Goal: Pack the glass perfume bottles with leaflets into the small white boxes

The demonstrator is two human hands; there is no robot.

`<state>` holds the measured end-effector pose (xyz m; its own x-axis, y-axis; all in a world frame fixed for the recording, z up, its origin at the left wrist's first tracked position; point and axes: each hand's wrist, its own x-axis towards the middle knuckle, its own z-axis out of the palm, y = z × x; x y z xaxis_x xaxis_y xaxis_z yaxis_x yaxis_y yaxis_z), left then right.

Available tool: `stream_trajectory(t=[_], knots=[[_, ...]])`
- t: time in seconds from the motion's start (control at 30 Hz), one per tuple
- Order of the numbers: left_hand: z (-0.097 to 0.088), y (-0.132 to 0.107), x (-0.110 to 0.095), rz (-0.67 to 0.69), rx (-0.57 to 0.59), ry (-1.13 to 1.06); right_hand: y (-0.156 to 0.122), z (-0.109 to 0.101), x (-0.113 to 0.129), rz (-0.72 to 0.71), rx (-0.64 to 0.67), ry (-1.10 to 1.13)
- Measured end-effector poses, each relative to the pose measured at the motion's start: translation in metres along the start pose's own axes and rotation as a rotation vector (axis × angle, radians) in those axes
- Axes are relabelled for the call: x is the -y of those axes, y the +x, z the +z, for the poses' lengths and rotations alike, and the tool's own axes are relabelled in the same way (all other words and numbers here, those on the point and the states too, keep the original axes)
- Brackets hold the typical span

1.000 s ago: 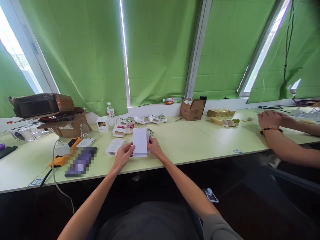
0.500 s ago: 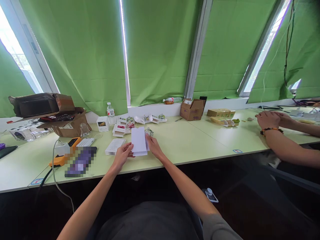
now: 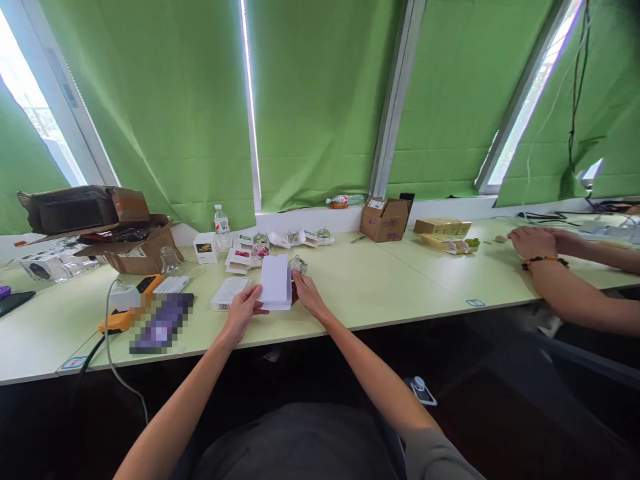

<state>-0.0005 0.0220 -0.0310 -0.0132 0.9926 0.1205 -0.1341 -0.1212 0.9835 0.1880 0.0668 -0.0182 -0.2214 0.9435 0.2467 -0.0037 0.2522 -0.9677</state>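
Between my two hands is a plain white piece of folded card [image 3: 275, 280], held upright over the table near its front edge. My left hand [image 3: 245, 307] pinches its lower left side, thumb in front. At its right edge, my right hand [image 3: 306, 292] has its fingers closed, partly hidden by the card. A clear, round glass-like piece [image 3: 299, 264] lies just beyond my right hand. Beside my left hand, a white printed box with a barcode [image 3: 231, 292] lies flat. Behind the card are opened small white boxes [image 3: 239, 259] with round clear pieces next to them.
To the left are a cardboard box [image 3: 135, 257], an orange device [image 3: 117, 323] with a cable, and a blurred-out dark item [image 3: 163, 323]. A water bottle [image 3: 221, 221] and a brown carton [image 3: 384, 220] stand at the back. A co-worker's hands [image 3: 537, 241] rest at the right.
The white card has shifted slightly left and turned, and its right side now sits closer to the front panel. Both my hands keep hold of it.
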Motion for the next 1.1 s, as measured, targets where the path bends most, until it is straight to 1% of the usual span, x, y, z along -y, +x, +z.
stream_trajectory(t=[0.27, 0.43, 0.67, 1.1], knots=[[0.0013, 0.0002, -0.0008, -0.007, 0.022, -0.002, 0.0037, -0.0011, -0.0047, -0.020, -0.001, -0.033], [0.0035, -0.0002, -0.0006, 0.006, 0.011, 0.016, 0.0034, -0.0011, -0.0067, -0.057, -0.011, -0.054], [0.0086, -0.0052, -0.0050, 0.013, -0.017, 0.042, 0.0017, -0.0010, -0.0033, -0.075, -0.015, -0.063], [0.0081, -0.0056, -0.0064, -0.032, 0.002, 0.028, 0.0008, 0.0003, -0.0007, -0.074, -0.024, -0.069]])
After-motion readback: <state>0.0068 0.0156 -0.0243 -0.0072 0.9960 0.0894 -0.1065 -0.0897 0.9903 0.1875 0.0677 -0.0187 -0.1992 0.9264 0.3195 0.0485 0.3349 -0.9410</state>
